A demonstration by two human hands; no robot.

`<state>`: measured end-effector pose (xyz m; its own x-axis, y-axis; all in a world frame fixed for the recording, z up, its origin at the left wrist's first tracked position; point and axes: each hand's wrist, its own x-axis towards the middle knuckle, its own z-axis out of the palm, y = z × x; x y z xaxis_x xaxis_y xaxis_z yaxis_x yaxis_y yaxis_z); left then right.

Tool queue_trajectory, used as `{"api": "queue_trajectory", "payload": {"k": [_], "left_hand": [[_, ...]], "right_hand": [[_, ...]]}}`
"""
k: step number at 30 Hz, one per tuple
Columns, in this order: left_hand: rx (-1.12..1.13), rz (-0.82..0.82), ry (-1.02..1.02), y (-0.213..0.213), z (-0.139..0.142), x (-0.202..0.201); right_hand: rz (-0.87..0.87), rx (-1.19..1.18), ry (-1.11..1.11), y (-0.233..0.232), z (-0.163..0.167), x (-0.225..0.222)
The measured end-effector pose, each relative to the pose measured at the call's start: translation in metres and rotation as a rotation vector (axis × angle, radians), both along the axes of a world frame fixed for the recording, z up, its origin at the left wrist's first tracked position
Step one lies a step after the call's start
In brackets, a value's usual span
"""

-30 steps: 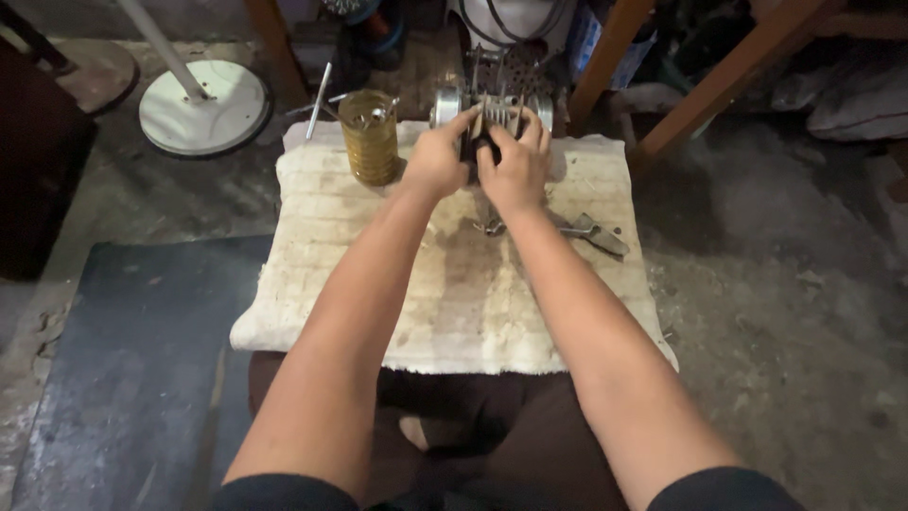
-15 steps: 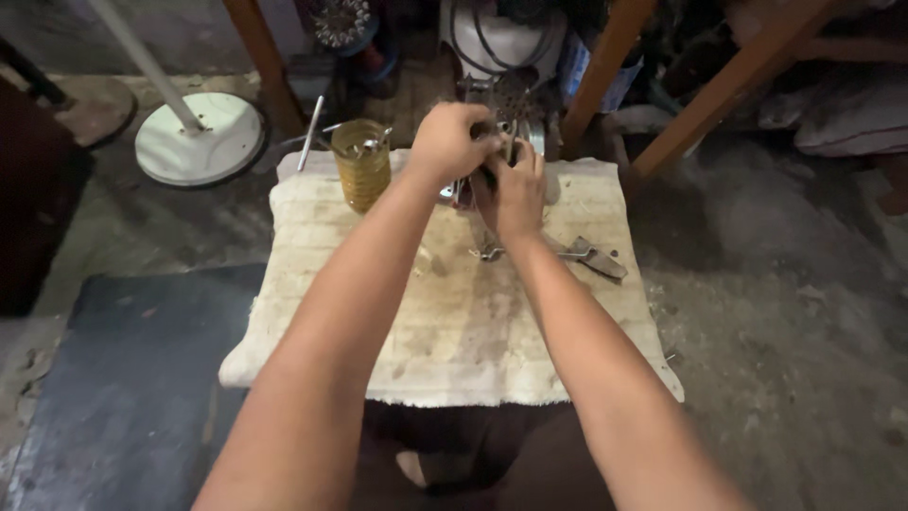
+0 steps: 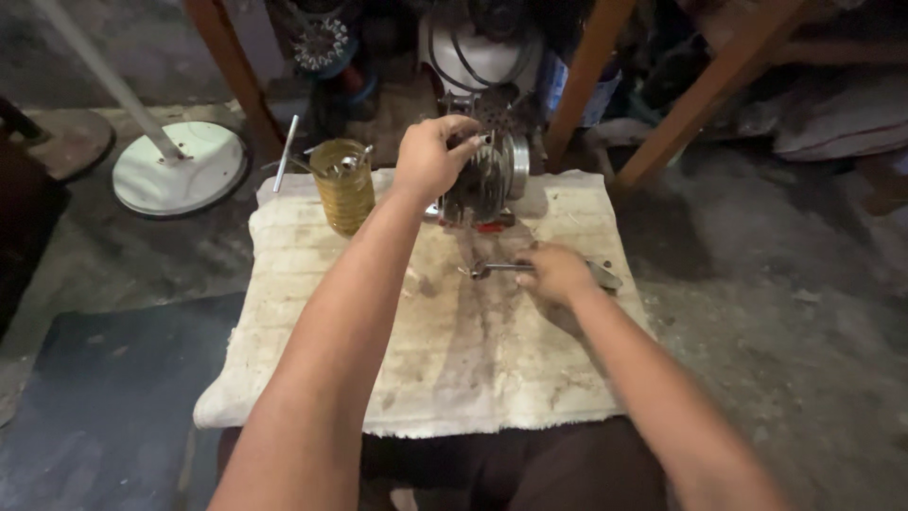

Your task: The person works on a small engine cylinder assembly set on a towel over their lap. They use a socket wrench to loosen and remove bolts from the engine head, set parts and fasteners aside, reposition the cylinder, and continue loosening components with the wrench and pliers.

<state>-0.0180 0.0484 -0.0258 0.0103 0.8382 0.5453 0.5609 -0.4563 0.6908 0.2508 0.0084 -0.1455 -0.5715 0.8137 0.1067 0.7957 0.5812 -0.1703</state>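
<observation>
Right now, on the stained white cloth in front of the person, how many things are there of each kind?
Round metal motor part with fins, held by the left hand: 1
Yellowish glass jar with small metal tools inside: 1
Grey metal hand tool, under the right hand: 1
Total: 3, all on the stained white cloth.

Left hand [image 3: 430, 156] grips a metal motor part [image 3: 487, 180] at the far edge of a stained cloth [image 3: 426, 350]; right hand [image 3: 558, 274] rests on a wrench [image 3: 501, 269].

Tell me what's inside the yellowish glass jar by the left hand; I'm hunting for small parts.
A few thin metal pieces stick up above the rim of the yellowish glass jar, beside the left hand. The tinted, ribbed wall hides whatever lies deeper inside.
</observation>
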Motion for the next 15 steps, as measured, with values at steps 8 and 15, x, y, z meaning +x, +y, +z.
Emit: {"api": "queue_trajectory", "payload": {"k": [8, 15], "left_hand": [[-0.049, -0.187, 0.042, 0.001, -0.021, -0.026], [-0.181, -0.031, 0.123, -0.04, -0.046, -0.031]], "right_hand": [[-0.077, 0.027, 0.031, 0.003, 0.012, -0.009], [-0.004, 0.085, 0.3, -0.019, 0.072, -0.031]]}}
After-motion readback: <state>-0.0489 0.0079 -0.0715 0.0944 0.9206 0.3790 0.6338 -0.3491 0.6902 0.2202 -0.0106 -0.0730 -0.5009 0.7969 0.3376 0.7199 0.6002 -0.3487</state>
